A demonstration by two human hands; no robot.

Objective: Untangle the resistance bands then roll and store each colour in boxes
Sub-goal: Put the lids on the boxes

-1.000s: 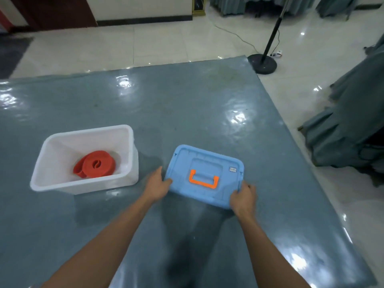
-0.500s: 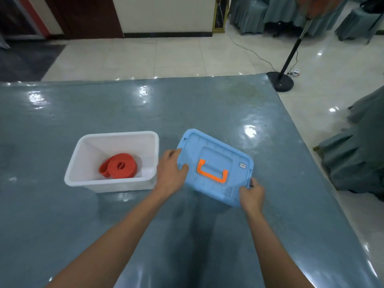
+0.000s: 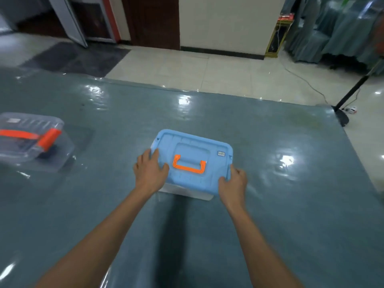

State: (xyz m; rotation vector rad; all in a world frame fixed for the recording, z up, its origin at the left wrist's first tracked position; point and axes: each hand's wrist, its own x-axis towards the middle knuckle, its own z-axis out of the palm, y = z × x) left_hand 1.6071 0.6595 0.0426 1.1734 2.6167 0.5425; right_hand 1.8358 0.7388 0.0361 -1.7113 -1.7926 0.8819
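A blue lid (image 3: 193, 159) with an orange handle (image 3: 189, 166) lies on top of the white box (image 3: 187, 192), whose lower front rim shows beneath it. The red band inside is hidden. My left hand (image 3: 150, 170) grips the lid's left edge, thumb on top. My right hand (image 3: 233, 183) grips the lid's near right corner, fingers curled over the edge.
A clear closed box (image 3: 31, 142) with an orange latch and handle stands at the table's left. The grey glossy table (image 3: 207, 235) ends at the right and far sides. A black floor stand (image 3: 340, 117) and its cable sit past the far right corner.
Both hands carried the blue lid left and set it over the white box, covering the red band. The view rose and turned left, bringing the clear box into sight.
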